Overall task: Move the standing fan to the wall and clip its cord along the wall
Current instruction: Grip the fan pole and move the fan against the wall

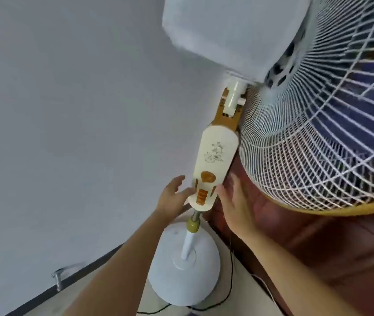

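Fingers (235, 182) were loose and apart on left hand (173, 198) and right hand (236, 207), flanking the control housing (214, 160) of the standing fan (227, 115), gripping nothing. It stood near the wall (67, 110) at nine o'clock; top-heavy, rigid, probably best held by the pole (189, 240), not the grille (318, 144).

The fan's wire guard (318, 133) ran off the top and right edges. Its white motor housing (227, 35), smeared by blur, was cut by the top edge. The black cord (231, 281) was lost against the red-brown furniture (318, 247) above and left the picture at the bottom. Whether the left grip (172, 197) or the right grip (236, 208) actually touched the control column (213, 165) could not be told. Both forearms were cropped below. A small metal fitting (57, 278) low on the wall (67, 110) was too blurred to identify.
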Demonstrator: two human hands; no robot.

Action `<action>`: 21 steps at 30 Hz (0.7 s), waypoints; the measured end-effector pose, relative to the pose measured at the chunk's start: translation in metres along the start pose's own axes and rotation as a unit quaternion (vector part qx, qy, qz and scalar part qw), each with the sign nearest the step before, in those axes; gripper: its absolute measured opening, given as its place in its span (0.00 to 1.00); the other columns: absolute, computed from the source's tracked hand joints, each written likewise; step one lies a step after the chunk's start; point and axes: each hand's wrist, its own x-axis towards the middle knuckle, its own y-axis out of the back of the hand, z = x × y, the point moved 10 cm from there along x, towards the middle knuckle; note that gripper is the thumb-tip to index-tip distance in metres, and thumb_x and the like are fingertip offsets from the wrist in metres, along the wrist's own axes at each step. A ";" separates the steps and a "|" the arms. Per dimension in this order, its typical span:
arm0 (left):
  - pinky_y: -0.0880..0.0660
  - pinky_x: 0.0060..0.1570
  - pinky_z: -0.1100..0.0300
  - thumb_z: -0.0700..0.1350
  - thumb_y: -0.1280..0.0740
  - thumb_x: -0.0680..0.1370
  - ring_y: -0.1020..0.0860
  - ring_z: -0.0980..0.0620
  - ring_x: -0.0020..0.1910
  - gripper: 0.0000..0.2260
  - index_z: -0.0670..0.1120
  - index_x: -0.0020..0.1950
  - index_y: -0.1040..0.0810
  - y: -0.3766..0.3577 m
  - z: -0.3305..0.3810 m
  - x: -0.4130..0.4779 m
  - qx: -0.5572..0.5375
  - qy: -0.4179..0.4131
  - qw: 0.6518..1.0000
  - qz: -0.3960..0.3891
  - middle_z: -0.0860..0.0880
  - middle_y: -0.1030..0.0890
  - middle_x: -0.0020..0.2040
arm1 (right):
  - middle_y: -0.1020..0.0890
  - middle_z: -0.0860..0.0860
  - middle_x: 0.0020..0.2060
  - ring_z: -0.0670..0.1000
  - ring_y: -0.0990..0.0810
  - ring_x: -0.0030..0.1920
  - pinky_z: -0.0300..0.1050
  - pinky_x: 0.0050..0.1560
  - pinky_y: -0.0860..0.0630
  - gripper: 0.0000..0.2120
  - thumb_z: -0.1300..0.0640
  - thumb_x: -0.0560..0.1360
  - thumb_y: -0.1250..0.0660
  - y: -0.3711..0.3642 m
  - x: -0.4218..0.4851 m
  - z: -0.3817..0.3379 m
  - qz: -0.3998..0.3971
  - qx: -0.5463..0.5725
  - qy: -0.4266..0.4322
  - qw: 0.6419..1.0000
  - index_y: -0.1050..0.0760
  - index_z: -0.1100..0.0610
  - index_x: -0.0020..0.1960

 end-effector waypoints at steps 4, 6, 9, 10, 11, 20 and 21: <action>0.27 0.47 0.69 0.50 0.33 0.76 0.22 0.56 0.58 0.15 0.54 0.63 0.24 -0.021 -0.008 0.034 -0.097 -0.078 0.990 -0.072 0.54 0.19 0.60 | 0.21 0.47 0.62 0.41 0.21 0.58 0.36 0.52 0.22 0.23 0.44 0.79 0.41 -0.009 0.032 0.005 0.035 0.151 0.084 0.984 0.35 0.54 0.70; 0.24 0.39 0.72 0.52 0.34 0.77 0.18 0.59 0.49 0.11 0.53 0.58 0.21 -0.035 -0.009 0.043 -0.111 -0.114 0.982 -0.105 0.55 0.15 0.52 | 0.17 0.38 0.53 0.38 0.19 0.52 0.29 0.45 0.24 0.16 0.47 0.79 0.41 -0.009 0.041 0.004 0.058 0.184 0.107 0.975 0.31 0.52 0.63; 0.23 0.39 0.71 0.60 0.35 0.73 0.16 0.54 0.48 0.21 0.48 0.59 0.22 -0.047 -0.018 0.059 -0.118 -0.183 0.969 -0.112 0.51 0.15 0.51 | 0.19 0.30 0.49 0.35 0.20 0.49 0.26 0.44 0.27 0.08 0.46 0.78 0.42 -0.010 0.049 0.005 0.099 0.210 0.157 0.960 0.30 0.46 0.54; 0.23 0.39 0.70 0.61 0.35 0.72 0.16 0.54 0.48 0.23 0.48 0.59 0.22 -0.047 -0.021 0.065 -0.116 -0.199 0.967 -0.108 0.51 0.15 0.51 | 0.18 0.30 0.48 0.35 0.20 0.49 0.26 0.45 0.27 0.07 0.45 0.78 0.42 -0.010 0.053 0.005 0.106 0.218 0.161 0.957 0.30 0.45 0.53; 0.23 0.40 0.70 0.62 0.36 0.72 0.16 0.53 0.48 0.24 0.47 0.59 0.23 -0.048 -0.024 0.069 -0.117 -0.213 0.965 -0.104 0.51 0.15 0.50 | 0.18 0.31 0.48 0.35 0.20 0.50 0.27 0.46 0.26 0.07 0.45 0.78 0.42 -0.011 0.055 0.007 0.109 0.224 0.166 0.954 0.29 0.45 0.53; 0.20 0.49 0.58 0.63 0.41 0.73 0.17 0.53 0.51 0.25 0.51 0.64 0.28 -0.059 -0.035 0.081 -0.097 -0.214 0.964 -0.127 0.53 0.16 0.55 | 0.14 0.39 0.47 0.40 0.17 0.50 0.31 0.42 0.22 0.06 0.52 0.73 0.30 -0.005 0.080 -0.018 0.063 0.301 0.157 0.939 0.20 0.45 0.50; 0.20 0.50 0.57 0.64 0.42 0.73 0.17 0.52 0.52 0.25 0.52 0.65 0.29 -0.062 -0.037 0.080 -0.097 -0.201 0.965 -0.136 0.53 0.17 0.55 | 0.14 0.40 0.46 0.41 0.16 0.49 0.33 0.41 0.21 0.06 0.52 0.71 0.28 -0.006 0.082 -0.019 0.053 0.299 0.150 0.941 0.19 0.45 0.48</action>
